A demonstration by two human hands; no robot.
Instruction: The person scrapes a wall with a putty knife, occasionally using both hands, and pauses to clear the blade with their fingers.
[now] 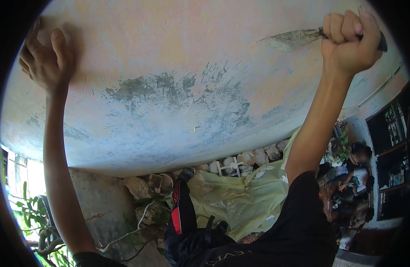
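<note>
A painted wall with dark grey patches, where paint has come off, fills the upper view. At the upper right my right hand is closed round the dark handle of a trowel-like scraper. Its pointed, stained blade points left, close to the wall; contact cannot be made out. My left hand is at the upper left, fingers apart and nothing in it, resting on or very near the wall.
A yellowish plastic sheet lies below the wall beside rocks. Branches and a leafy plant stand at the lower left. People are at the right near a dark-framed window.
</note>
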